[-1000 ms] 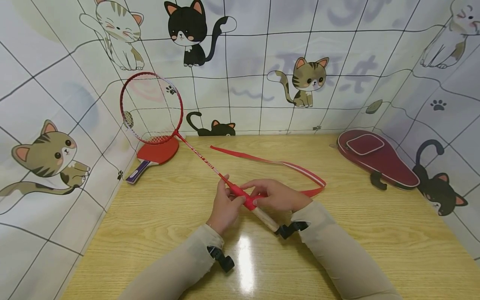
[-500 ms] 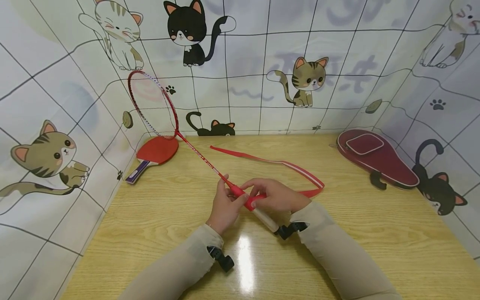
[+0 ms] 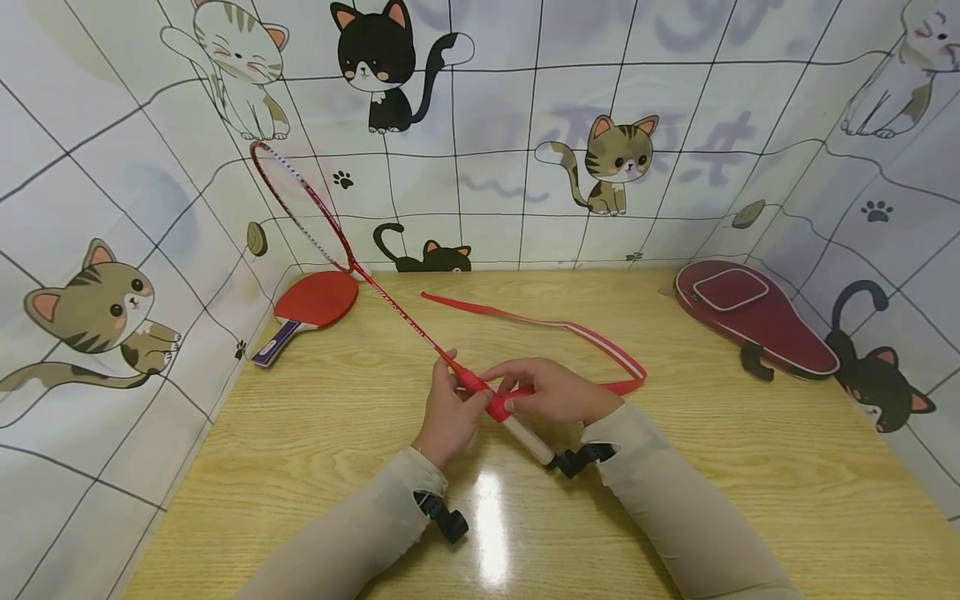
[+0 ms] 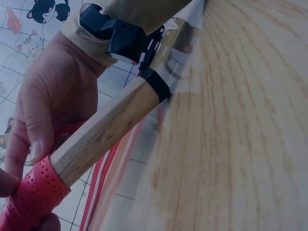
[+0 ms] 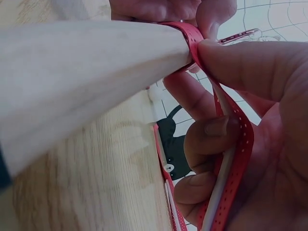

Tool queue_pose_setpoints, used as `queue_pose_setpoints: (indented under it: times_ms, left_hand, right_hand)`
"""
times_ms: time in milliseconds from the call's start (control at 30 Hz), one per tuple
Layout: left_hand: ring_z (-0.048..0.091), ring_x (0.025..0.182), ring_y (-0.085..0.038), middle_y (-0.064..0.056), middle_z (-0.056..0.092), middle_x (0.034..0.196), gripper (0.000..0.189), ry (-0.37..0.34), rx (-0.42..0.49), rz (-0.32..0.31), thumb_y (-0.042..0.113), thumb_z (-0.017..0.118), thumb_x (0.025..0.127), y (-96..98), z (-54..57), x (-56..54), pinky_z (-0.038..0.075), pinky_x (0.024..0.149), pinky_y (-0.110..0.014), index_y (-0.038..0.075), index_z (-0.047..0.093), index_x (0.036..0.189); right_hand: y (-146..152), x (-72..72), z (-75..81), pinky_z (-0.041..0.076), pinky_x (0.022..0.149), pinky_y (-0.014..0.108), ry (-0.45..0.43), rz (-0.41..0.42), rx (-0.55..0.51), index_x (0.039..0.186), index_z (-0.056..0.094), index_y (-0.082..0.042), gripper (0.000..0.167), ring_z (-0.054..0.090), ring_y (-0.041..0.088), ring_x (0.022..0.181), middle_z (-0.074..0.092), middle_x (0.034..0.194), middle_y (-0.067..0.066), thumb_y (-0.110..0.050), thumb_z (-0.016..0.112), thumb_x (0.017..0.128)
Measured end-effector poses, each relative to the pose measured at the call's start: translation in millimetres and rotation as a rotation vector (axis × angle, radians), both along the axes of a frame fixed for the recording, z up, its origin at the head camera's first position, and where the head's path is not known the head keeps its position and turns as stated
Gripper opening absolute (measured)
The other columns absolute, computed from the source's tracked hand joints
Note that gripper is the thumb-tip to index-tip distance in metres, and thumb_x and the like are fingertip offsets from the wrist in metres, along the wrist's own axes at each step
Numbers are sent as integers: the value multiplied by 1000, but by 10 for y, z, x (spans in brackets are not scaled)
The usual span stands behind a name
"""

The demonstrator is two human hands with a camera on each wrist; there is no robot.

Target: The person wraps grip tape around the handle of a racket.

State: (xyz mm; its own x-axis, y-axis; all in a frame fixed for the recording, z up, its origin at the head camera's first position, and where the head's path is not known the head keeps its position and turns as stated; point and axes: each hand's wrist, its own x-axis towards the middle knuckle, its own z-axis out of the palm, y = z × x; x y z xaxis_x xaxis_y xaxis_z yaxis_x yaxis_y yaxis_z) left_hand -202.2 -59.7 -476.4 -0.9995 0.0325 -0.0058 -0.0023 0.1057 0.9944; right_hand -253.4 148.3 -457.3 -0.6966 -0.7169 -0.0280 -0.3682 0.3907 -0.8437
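A red-and-white badminton racket (image 3: 406,317) slants across the head view, its head up at the far left and turned nearly edge-on. Its bare wooden handle (image 4: 106,122) ends in a black cap. Perforated red grip tape (image 4: 41,190) is wound round the upper part of the handle. My left hand (image 3: 452,412) holds the racket there, thumb and fingers on the wrapped part. My right hand (image 3: 555,390) pinches the tape where it leaves the handle. In the right wrist view the loose tape strip (image 5: 240,159) runs through its curled fingers, and its tail trails over the table.
A red table tennis bat (image 3: 318,300) lies at the table's back left, just below the racket's head. At the back right is a dark red bat case (image 3: 750,312). Cat-print cloth walls (image 3: 495,125) enclose the wooden table (image 3: 315,433).
The racket has rotated about its shaft, so its head goes from showing its face to nearly edge-on. The loose tape's bend has shifted slightly left. Both hands stay in place.
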Motion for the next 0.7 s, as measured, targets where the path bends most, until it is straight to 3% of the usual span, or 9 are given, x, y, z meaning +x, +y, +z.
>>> queue_pose_setpoints:
  times_ms: [300, 567, 700]
  left_hand:
    - [66, 93, -26, -18, 62, 112, 84, -20, 20, 1, -1, 65, 89, 7, 33, -5, 54, 78, -31, 9, 23, 161]
    - [63, 103, -29, -25, 63, 123, 85, -34, 52, -15, -3, 62, 89, 1, 41, -5, 53, 84, -31, 11, 21, 162]
    - [64, 105, -29, -28, 63, 128, 85, -39, 76, -32, -3, 60, 89, -11, 29, -3, 52, 87, -31, 13, 20, 163]
  right_hand:
    - [9, 14, 42, 55, 81, 34, -10, 18, -5, 150, 59, -24, 55, 68, 19, 94, 75, 107, -3, -5, 71, 99]
    - [10, 12, 38, 55, 98, 37, -82, 66, -27, 155, 52, -24, 60, 72, 16, 110, 77, 116, -3, 2, 63, 102]
    - [1, 17, 26, 54, 95, 38, -79, 68, -18, 157, 49, -28, 63, 72, 16, 107, 76, 115, -3, 1, 62, 102]
